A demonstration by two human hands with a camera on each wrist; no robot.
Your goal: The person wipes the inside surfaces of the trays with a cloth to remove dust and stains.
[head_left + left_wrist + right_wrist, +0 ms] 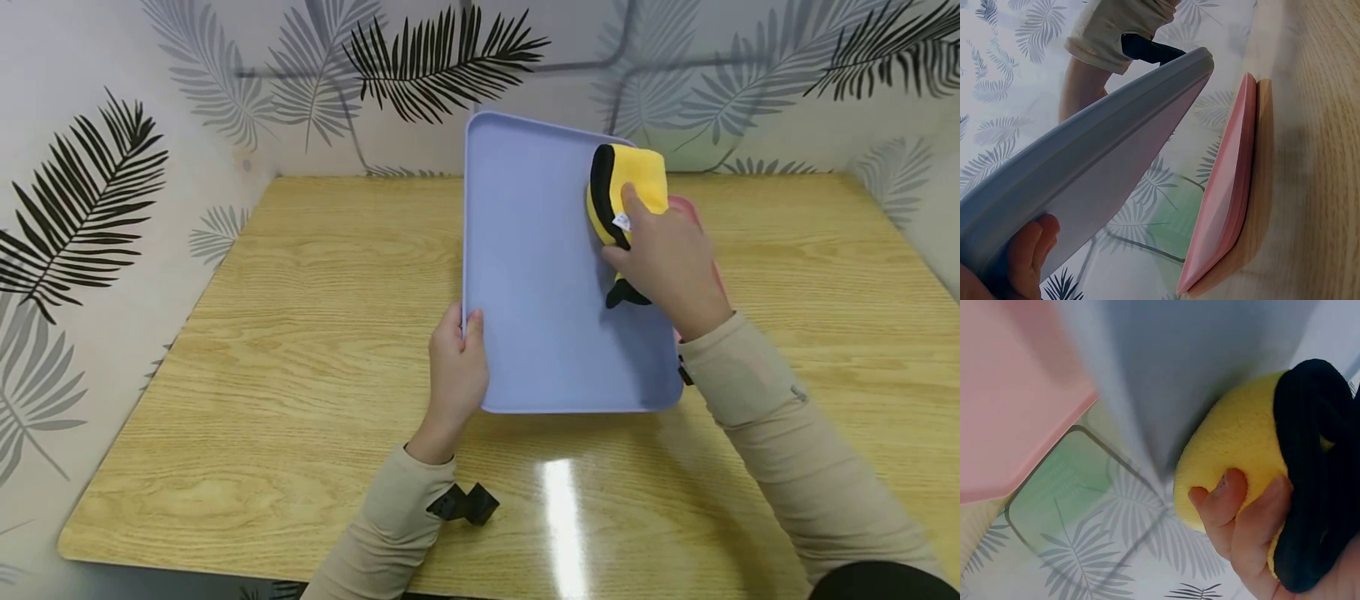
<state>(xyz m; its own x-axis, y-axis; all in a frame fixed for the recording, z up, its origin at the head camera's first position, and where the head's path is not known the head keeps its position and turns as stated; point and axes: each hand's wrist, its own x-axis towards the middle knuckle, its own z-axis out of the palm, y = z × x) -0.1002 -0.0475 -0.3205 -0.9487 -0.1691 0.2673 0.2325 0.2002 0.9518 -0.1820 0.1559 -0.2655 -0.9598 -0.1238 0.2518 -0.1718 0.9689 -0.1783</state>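
Observation:
A light blue rectangular tray (540, 333) is raised above the table and tilted, its inner face toward me in the head view. My left hand (459, 367) grips its left rim, thumb on the inner side and fingers behind, as the left wrist view shows. My right hand (669, 262) holds a folded yellow cloth (639, 171) with a thick black border and a small white tag. The cloth lies against the tray's inner face near the right side. In the right wrist view, bent fingers (1225, 503) sink into its yellow pile.
A pink tray (1229, 181) rests on the wooden table (300, 350), partly hidden behind the blue one in the head view. A leaf-patterned wall covering (202, 75) stands along the table's back and sides. Black pieces (463, 504) sit at my left wrist.

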